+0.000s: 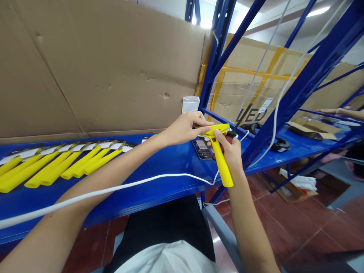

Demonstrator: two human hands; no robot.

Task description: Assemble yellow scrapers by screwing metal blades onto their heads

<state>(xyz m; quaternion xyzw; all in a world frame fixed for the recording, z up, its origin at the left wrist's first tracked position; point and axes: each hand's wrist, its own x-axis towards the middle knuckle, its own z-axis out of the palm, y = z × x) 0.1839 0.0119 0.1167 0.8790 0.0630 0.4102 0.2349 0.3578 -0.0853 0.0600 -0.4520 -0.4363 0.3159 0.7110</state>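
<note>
Both hands hold one yellow scraper above the blue shelf: the right hand wraps its handle, the left hand pinches its head. More yellow scrapers lie in a row, left; a phone lies beneath.

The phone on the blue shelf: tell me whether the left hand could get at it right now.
Probably yes. The left hand is close beside the phone, but it grips the yellow scraper and must let go first.
</note>
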